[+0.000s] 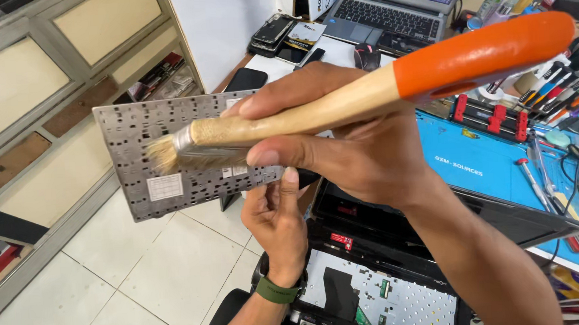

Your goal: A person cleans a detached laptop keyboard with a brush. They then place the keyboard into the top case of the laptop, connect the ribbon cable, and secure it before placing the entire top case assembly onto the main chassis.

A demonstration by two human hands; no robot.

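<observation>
Hands [342, 139] with brush [339, 99] partly hide keyboard panel [141, 145].

Open floor [142, 278] left (cluttered bench [477, 158] right)

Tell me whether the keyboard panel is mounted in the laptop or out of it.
Out. The left hand holds the grey keyboard panel up in the air, back side showing, while the opened laptop lies below with its metal tray bare.

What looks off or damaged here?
Nothing broken. The keyboard panel is out of the opened laptop, held back-side up by the left hand over the floor, tilted; the right hand sets a paintbrush against it.
</observation>
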